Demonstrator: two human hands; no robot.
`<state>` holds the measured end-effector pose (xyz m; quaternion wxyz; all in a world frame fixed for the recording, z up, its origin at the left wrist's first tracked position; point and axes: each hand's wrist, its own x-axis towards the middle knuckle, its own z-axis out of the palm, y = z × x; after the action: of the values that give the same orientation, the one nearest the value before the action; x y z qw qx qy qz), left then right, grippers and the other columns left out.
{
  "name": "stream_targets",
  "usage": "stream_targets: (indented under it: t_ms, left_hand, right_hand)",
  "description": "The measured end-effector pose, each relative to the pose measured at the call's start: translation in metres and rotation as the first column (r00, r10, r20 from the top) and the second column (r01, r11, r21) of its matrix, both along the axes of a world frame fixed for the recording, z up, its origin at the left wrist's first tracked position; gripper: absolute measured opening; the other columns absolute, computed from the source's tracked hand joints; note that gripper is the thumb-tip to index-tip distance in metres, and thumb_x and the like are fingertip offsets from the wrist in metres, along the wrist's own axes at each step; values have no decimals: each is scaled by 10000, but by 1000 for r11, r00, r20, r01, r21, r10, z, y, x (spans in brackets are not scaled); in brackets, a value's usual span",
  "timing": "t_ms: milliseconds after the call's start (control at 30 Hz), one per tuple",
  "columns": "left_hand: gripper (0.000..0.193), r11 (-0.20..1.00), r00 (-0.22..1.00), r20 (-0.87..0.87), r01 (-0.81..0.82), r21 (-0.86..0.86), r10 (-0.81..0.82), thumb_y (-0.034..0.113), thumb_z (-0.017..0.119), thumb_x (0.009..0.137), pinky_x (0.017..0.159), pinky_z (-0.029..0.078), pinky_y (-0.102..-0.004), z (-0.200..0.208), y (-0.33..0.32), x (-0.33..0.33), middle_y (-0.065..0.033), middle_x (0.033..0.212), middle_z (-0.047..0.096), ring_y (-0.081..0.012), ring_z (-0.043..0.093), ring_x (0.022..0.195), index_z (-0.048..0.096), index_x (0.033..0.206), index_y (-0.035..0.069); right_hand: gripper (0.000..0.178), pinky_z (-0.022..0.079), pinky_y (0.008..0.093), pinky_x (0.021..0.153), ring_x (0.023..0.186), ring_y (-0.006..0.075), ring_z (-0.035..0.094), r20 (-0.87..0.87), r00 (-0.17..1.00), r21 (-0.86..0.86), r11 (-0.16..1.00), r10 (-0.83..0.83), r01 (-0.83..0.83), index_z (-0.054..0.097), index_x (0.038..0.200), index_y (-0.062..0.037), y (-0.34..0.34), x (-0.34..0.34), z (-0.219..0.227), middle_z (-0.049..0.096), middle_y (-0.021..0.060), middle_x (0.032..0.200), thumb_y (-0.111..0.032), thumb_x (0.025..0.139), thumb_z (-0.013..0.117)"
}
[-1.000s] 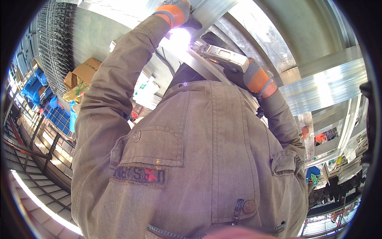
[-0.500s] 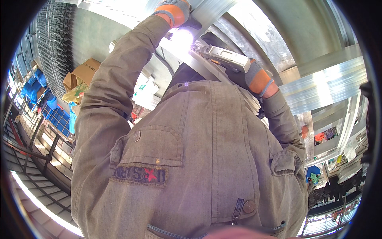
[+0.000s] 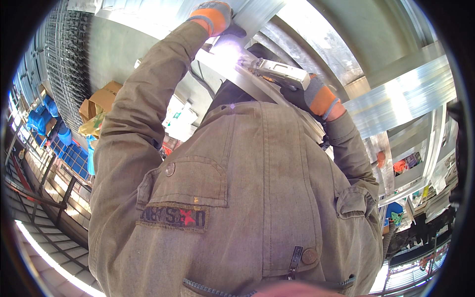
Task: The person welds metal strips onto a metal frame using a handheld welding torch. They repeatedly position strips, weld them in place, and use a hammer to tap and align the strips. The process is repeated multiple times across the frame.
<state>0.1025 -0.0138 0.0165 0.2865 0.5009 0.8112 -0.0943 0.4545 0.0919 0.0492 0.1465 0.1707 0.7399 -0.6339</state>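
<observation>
My right hand (image 3: 319,97), in an orange and grey glove with dark fingers, is closed around a pale welding gun (image 3: 283,72). The gun's nozzle points left, at a glaring white-violet spot that hides the joint beneath it. Just above that glare, my left hand (image 3: 213,19), gloved alike, is curled on a shiny metal profile (image 3: 257,17); its thumb side lies along the metal and some fingers are hidden. A narrow metal bar (image 3: 257,86) runs from the bright spot down to the right, below the gun.
A wide silvery profile (image 3: 403,96) crosses at the right. Stacked metal lengths (image 3: 69,54) stand at the far left, near an open cardboard box (image 3: 105,98) and blue containers (image 3: 64,136). A dark cable (image 3: 203,79) hangs left of the bar.
My left hand has shifted very slightly left and down. The white glare is a little smaller and paler; my right hand and the welding gun have barely moved.
</observation>
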Motion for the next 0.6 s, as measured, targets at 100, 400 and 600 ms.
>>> stream_targets:
  t_ms: [100,400,600]
  left_hand:
    - [765,961,999,44,20,-276,-8,776,864,786,921,615,-467,-4,1,-3,-156,1021,831,-360,798,937,873,1120,87]
    - [407,986,994,-91,40,-165,-56,413,749,996,1012,600,-486,33,0,13,-195,1197,822,-409,784,1138,849,1192,71]
    - [525,998,994,-110,34,43,-29,585,732,1018,938,595,-517,64,22,81,-193,1150,821,-422,771,1101,805,1152,82]
  right_hand:
    - [468,598,390,1006,1193,258,777,118,993,-21,1000,7,-4,743,1403,-9,3,1,15,804,191,1314,-180,976,830]
    - [434,587,343,922,1056,144,708,96,933,48,938,-346,343,737,1400,1,4,67,106,817,78,1204,-140,1000,826]
    - [351,590,397,701,789,344,761,-249,741,509,567,-623,648,742,1268,-51,-49,129,132,768,134,903,-188,972,872]
